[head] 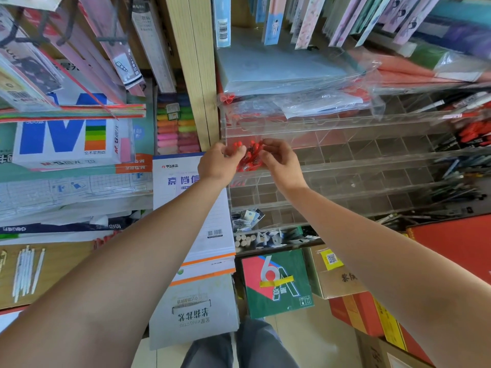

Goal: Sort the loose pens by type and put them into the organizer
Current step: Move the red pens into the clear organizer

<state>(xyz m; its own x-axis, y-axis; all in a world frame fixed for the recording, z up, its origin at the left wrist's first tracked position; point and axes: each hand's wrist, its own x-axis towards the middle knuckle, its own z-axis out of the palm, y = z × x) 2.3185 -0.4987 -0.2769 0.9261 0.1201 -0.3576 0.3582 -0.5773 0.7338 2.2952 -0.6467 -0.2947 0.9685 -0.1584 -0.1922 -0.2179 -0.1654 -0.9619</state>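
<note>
At clear organizer | left hand, right hand both pinch bunch of red-capped pens

A wide-angle head-worn camera is looking forward and down along both outstretched forearms. It is facing the clear organizer from nearby, with the left hand and right hand reaching its front.

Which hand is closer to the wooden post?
Left. The left hand is just below-right of the post; the right hand is farther right, beyond the red pens.
</note>
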